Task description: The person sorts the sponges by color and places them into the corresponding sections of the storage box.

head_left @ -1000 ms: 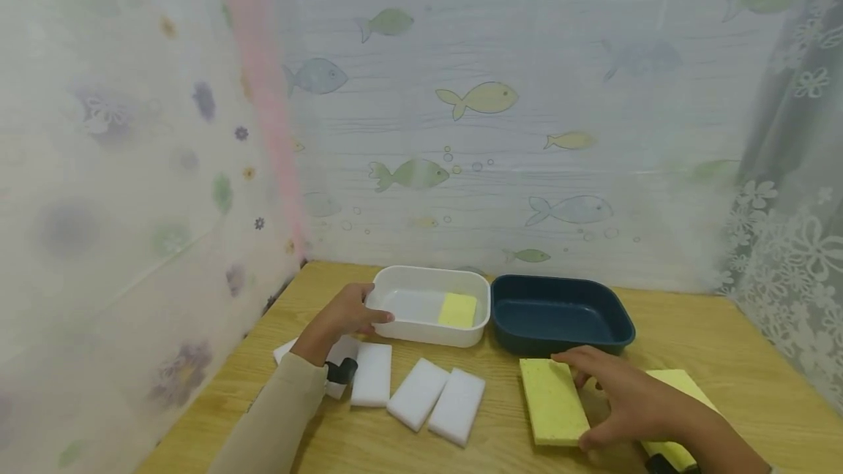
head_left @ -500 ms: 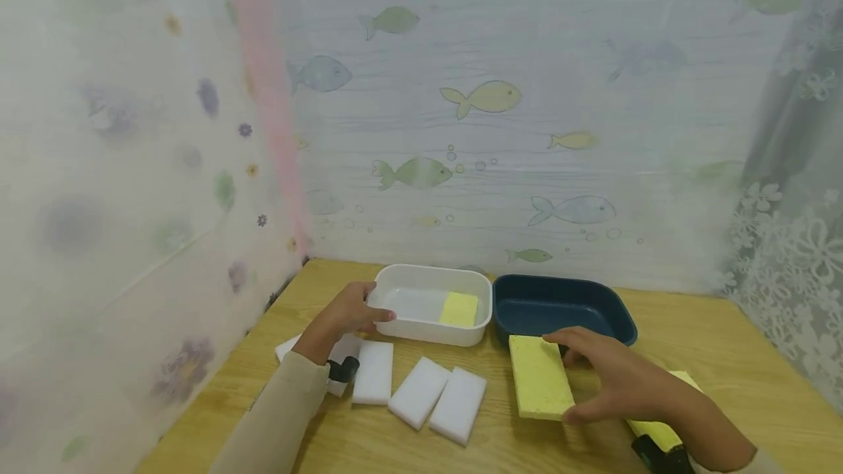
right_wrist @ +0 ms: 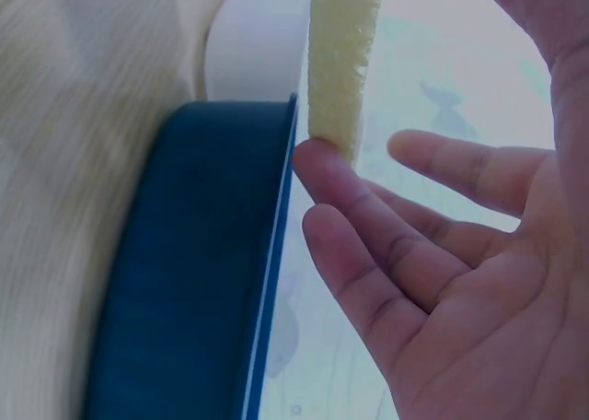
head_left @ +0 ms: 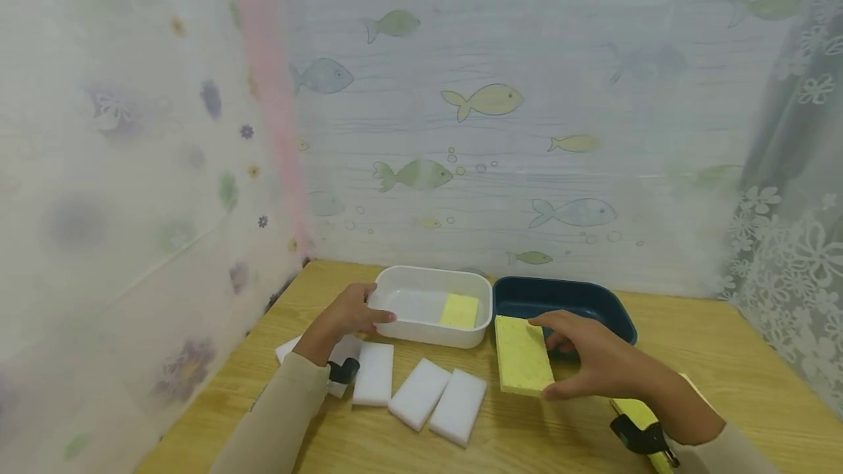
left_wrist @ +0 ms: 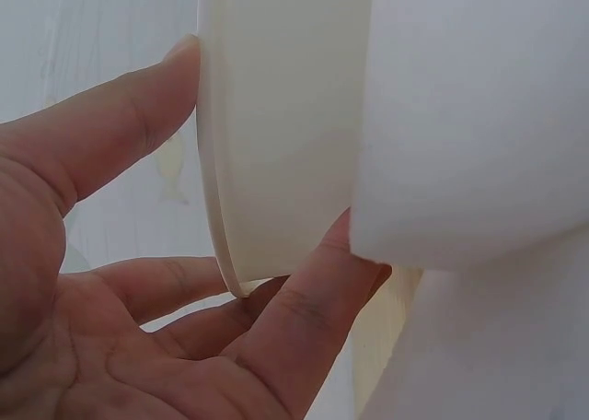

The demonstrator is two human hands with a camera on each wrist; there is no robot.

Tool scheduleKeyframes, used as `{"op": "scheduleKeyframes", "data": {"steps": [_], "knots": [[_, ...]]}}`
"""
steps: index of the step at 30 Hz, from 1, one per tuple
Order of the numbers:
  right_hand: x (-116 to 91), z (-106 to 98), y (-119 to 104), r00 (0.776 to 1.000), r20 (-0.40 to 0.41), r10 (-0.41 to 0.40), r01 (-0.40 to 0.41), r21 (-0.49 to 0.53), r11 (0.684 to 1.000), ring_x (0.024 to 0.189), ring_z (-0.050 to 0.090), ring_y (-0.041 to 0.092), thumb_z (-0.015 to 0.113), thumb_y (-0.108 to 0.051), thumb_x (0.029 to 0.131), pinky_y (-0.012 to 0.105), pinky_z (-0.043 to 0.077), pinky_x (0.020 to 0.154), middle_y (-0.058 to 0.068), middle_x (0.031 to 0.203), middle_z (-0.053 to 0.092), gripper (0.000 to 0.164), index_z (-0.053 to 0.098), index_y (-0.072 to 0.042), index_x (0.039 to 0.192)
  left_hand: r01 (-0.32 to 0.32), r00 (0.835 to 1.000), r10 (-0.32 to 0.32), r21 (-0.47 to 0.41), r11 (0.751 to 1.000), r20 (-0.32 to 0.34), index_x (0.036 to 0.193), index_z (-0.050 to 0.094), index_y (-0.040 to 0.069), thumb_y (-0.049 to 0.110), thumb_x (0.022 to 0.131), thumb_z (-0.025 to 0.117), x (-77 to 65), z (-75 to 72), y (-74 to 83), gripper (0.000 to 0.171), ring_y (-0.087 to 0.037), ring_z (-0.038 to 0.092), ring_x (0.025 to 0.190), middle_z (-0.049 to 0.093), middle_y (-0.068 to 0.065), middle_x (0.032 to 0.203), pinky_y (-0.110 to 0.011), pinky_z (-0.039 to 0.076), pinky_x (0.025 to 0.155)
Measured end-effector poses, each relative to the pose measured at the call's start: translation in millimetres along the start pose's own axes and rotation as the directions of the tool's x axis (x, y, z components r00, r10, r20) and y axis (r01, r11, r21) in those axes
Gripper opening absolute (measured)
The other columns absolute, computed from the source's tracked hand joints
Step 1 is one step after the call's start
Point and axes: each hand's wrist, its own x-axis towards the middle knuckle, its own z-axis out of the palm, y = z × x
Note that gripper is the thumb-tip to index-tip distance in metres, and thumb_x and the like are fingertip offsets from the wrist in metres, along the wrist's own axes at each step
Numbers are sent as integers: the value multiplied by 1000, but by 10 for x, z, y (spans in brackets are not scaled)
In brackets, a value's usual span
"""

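Note:
My right hand [head_left: 599, 357] pinches a yellow sponge [head_left: 523, 355] by its right side, thumb at the near end and fingers at the far end. The sponge hangs tilted above the table, overlapping the front left corner of the dark blue tray [head_left: 596, 302] in the head view. In the right wrist view, fingertips [right_wrist: 322, 167] touch the sponge's end just beyond the tray's rim. My left hand [head_left: 345, 313] grips the left end of a white tray [head_left: 415, 332], thumb along its front. A yellow sponge [head_left: 459, 311] lies inside, at the right end.
Several white sponges [head_left: 372, 375] lie on the wooden table [head_left: 514, 445] before the white tray, some partly behind the left wrist. Another yellow sponge [head_left: 635, 409] lies partly under the right forearm. Both trays stand side by side near the printed curtain [head_left: 408, 130].
My right hand has lifted the yellow sponge off the table and carried it left and forward to the dark blue tray's front corner. My left hand stays on the white tray.

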Motion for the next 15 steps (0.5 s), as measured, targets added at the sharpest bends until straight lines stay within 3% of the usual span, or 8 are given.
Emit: {"op": "scheduleKeyframes", "data": {"steps": [6,15], "knots": [[130,-39,-41,1000,-7,18,-18,6,1000,106,61,11,79,-58,65,34,53,81,-6,137,48,92,41,-23,141,-23,999,24,-28,999,27,144,39,5,31,71,84,39,-3,-31,90,-21,62,91,56,-16,126,-37,56,72],[347,-36,-110,999,-6,40,-40,5,999,106,60,7,80,-60,63,33,51,83,-11,136,47,91,44,-28,139,-11,1000,11,-28,1000,19,144,38,3,29,71,84,10,-7,-22,90,-20,62,88,54,-18,130,-37,55,73]]}}
